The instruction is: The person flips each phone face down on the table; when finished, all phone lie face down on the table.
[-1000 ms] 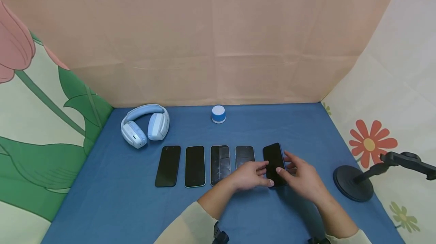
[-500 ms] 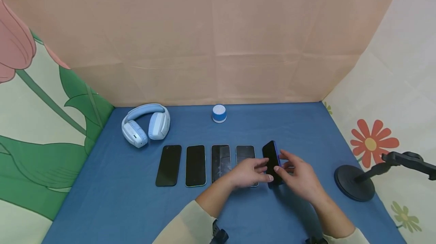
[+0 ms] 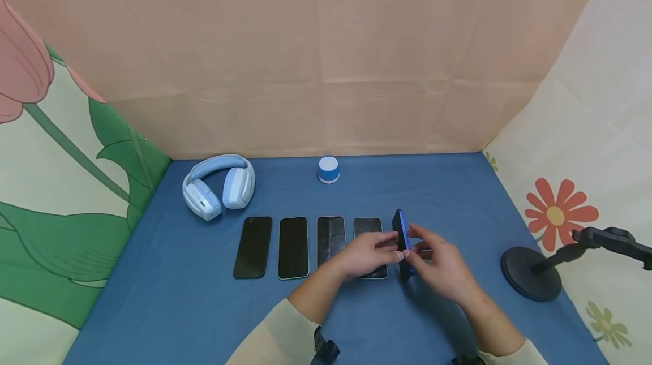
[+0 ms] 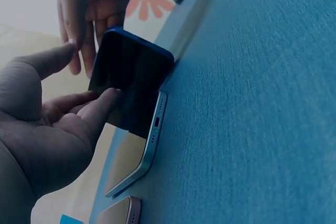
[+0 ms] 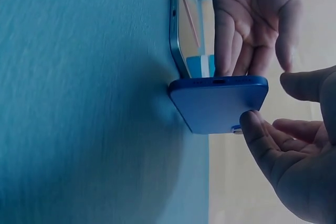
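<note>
A blue-backed phone point(image 3: 401, 226) stands tipped up on its long edge between my two hands, dark screen towards the left. My left hand point(image 3: 363, 254) has its fingers against the screen point(image 4: 134, 66), its thumb held away from the phone. On the other side, a fingertip of my right hand point(image 3: 438, 263) touches the blue back point(image 5: 218, 106), near the upper edge. The two thumbs come close together above that edge. Just left of it lies another phone point(image 3: 376, 270), face up and partly hidden under my left hand.
Further left, a row of phones continues with one point(image 3: 331, 239), a green-edged one point(image 3: 292, 247) and a dark one point(image 3: 252, 247). Light-blue headphones point(image 3: 235, 187) and a blue-and-white round container point(image 3: 328, 170) stand behind. A black stand point(image 3: 531, 273) is at the right.
The phone between my hands has tipped from leaning, screen mostly up, to nearly upright on its long edge, showing its blue side. My right hand has shifted slightly left with it.
</note>
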`<state>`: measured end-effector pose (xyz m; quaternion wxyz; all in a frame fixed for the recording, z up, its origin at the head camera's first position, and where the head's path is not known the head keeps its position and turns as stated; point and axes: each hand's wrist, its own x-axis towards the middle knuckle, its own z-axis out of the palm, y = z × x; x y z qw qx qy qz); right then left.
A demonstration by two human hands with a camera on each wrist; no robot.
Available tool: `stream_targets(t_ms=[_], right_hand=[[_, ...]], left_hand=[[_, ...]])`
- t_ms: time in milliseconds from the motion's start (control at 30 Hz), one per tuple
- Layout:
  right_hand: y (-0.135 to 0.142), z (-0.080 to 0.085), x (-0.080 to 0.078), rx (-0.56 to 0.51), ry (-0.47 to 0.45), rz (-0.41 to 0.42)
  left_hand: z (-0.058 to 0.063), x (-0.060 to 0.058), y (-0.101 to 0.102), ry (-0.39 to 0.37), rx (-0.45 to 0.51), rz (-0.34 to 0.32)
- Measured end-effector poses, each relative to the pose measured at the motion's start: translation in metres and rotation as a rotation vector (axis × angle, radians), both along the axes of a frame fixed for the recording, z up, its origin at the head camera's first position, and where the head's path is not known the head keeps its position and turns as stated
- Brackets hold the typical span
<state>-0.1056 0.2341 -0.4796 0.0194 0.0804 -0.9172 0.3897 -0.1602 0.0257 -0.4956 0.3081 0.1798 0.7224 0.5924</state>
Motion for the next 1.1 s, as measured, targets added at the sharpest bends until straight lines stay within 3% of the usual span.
stream_targets(t_ms=[633,900,1100], right_hand=[[-0.007,-0.004,-0.001,-0.069,0.012,0.101],[-0.006,-0.006,-0.001,-0.090,-0.025,0.092],[-0.004,-0.008,-0.002,-0.064,-0.044,0.071]], left_hand=[[0.000,0.000,-0.008,-0.021,0.027,0.016],[-0.002,-0.001,-0.013,0.027,-0.022,0.017],[0.000,0.000,-0.016,0.021,-0.023,0.024]])
